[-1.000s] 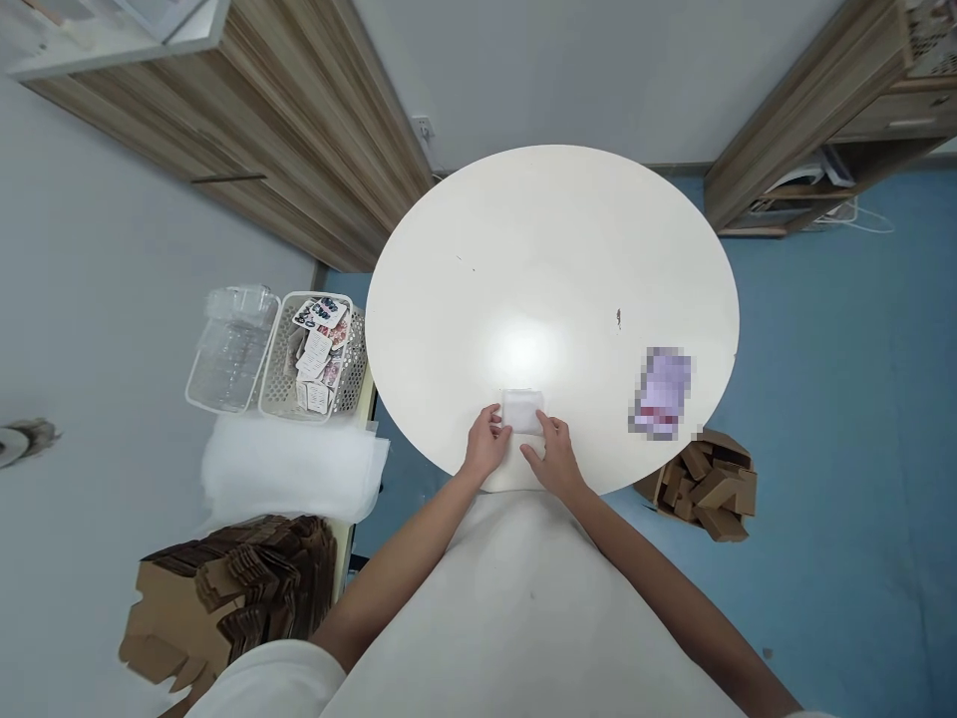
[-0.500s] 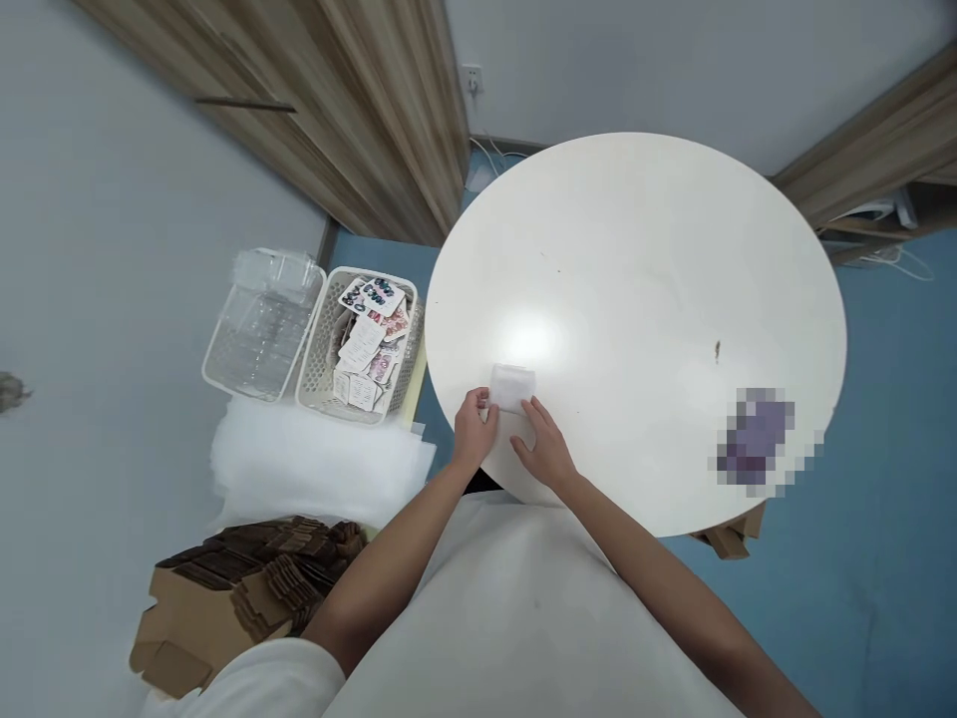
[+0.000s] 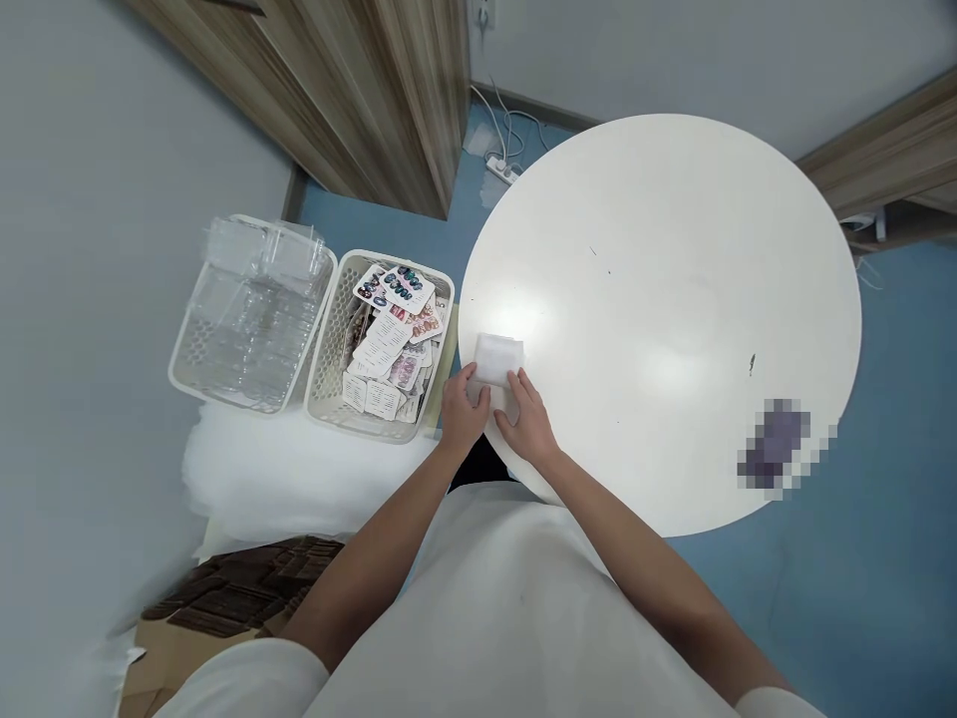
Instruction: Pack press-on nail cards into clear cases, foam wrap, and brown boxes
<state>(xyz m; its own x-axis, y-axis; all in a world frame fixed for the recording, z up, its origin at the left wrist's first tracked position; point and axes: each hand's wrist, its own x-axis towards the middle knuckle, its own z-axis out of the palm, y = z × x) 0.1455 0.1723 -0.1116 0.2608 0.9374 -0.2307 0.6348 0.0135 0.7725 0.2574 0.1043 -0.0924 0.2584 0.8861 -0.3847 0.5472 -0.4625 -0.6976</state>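
Hands [image 3: 464, 411] [image 3: 527, 421], half open, touch the white packet [image 3: 497, 357], one edge bodyward, long axis unclear.

"What carries the things?"

"A smooth, glossy white table [image 3: 635, 249] with a rounded edge."

"What lies on it?"

"A small, flat, rectangular white packet [image 3: 498, 356], near the rim on the left side. Well apart from it, towards the right rim, is a dark purple oblong item [image 3: 776, 444], too pixelated to make out."

"Any marks on the top?"

"A short dark mark [image 3: 752, 365] just beyond the purple item, and a few tiny specks."
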